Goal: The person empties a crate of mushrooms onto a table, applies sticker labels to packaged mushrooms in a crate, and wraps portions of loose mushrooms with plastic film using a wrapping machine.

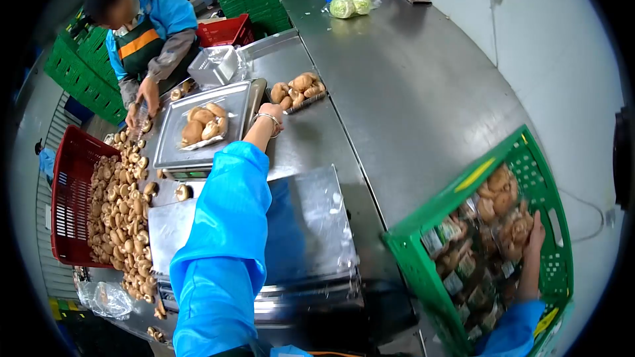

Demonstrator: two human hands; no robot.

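My left hand (270, 114) reaches forward, a bracelet on its wrist, with fingers closed at the near corner of a black tray of mushrooms (301, 90). Beside it, on the left, a weighing scale (173, 148) bears another tray of mushrooms (204, 125). At the lower right my right hand (536, 233) is inside a green crate (463, 192), its fingers curled against a wrapped pack of mushrooms (514, 233). Several labelled packs lie below it; part of that hand's grip is hidden by the pack.
Loose mushrooms (126, 218) spill from a red crate (69, 192) on the left. Across the table a co-worker (155, 39) handles a clear container. A film-wrapping machine (304, 225) stands in front of me. Bagged cabbages (350, 5) lie at the back.
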